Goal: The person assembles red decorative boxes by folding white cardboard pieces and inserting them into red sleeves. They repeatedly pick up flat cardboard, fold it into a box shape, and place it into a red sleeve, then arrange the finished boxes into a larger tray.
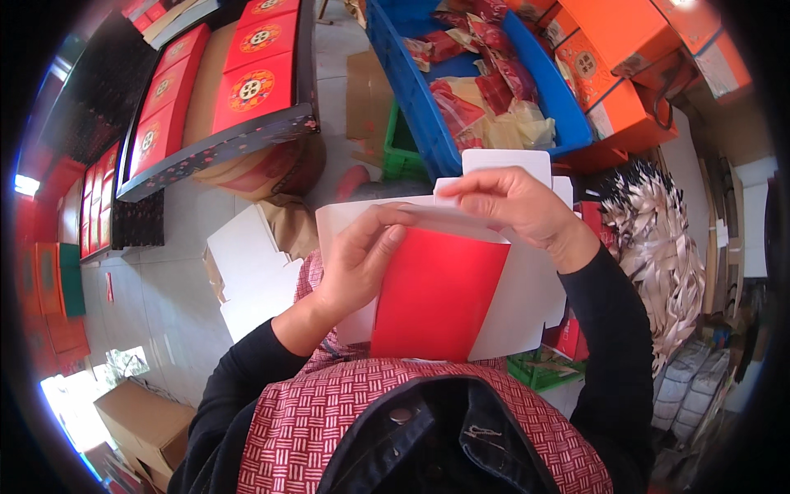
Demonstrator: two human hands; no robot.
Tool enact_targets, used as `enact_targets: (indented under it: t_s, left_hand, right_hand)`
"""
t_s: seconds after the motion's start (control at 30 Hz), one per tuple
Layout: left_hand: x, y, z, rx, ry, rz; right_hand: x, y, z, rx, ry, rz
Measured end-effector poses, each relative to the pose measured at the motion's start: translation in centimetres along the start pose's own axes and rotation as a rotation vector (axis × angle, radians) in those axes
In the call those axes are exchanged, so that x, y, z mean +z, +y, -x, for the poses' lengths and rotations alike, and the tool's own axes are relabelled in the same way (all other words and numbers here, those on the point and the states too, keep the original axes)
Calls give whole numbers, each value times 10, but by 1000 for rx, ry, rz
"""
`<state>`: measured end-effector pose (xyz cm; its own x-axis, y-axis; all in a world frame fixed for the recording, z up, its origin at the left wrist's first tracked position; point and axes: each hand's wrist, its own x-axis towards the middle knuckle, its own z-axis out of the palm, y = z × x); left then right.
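Note:
A partly folded red cardboard box (440,296) lies in front of my body, its red side facing up. White cardboard flaps (508,161) stick out at its far end. My left hand (355,262) grips the box's far left corner, thumb on the red face and fingers along the edge. My right hand (520,206) is closed in a pinch on a white flap at the far right. White unprinted cardboard (527,292) spreads out beneath and beside the red box; how the two join is partly hidden by my hands.
Beyond my hands stands a blue crate (547,86) of red and yellowish packets. A dark patterned tray (222,148) at far left holds red boxes (251,89). Orange boxes (629,115) and a bundle of pale ribbons (654,247) are on the right. White cardboard blanks (251,267) lie left.

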<state>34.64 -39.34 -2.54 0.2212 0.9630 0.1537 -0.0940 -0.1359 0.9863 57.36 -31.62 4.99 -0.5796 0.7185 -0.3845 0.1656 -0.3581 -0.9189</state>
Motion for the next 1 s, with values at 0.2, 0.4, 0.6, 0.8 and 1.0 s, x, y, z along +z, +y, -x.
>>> enact_targets:
  t_s: [0.2, 0.4, 0.6, 0.8, 1.0]
  left_hand:
    - [-1, 8, 2, 20, -23, 106]
    - [2, 7, 1, 29, -14, 100]
    - [5, 4, 3, -11, 53, 74]
    - [2, -3, 5, 8, 15, 125]
    - [3, -3, 4, 46, 21, 207]
  right_hand:
    - [-3, 0, -11, 167, -190, -111]
    - [6, -22, -12, 89, -176, 294]
    - [11, -13, -7, -137, -172, 516]
    - [17, -11, -11, -291, -143, 684]
    - [13, -1, -12, -425, -119, 748]
